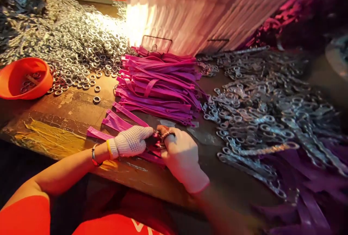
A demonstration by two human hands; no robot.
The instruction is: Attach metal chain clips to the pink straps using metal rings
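Note:
My left hand (133, 141), in a white dotted knit glove, is closed with its fingertips near my right hand, above magenta fabric strips. What it pinches is dark and too small to make out. My right hand (182, 155), also in a pale glove, has its fingers curled round a dark metal ring (169, 134); reddish-brown bits show at the fingertips. Several loose magenta strips (116, 121) lie under and beside both hands, partly hidden by them. Just beyond, a thick stack of magenta strips (160, 86) lies across the table.
Heaped metal rings (95, 39) cover the table's back left, with an orange bowl (40, 79) holding a few rings nearby. Metal pieces with looped ends (250, 115) are piled on the right. A corrugated panel (190, 10) stands behind. Purple strips (307, 198) hang at lower right.

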